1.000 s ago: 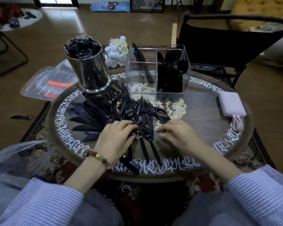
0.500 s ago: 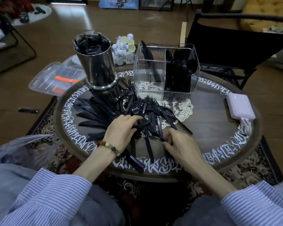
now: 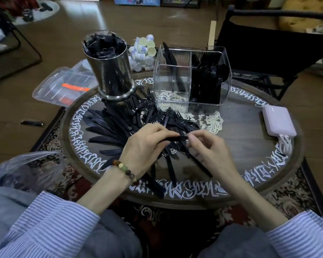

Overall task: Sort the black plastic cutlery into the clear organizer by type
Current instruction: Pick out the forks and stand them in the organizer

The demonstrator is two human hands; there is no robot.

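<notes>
While the left hand [image 3: 147, 144] grips black cutlery pieces [image 3: 172, 139], the right hand [image 3: 207, 148] pinches their end above the pile [image 3: 138, 118].

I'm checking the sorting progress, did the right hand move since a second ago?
Yes. The right hand has lifted off the table and shifted toward the left hand, now pinching a cutlery piece together.

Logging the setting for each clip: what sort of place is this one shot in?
Most likely a living room at home, not a workplace. The sorting is done on a low round table with white script round its rim, standing on a patterned rug over wooden flooring, with a black folding chair behind it.
</notes>
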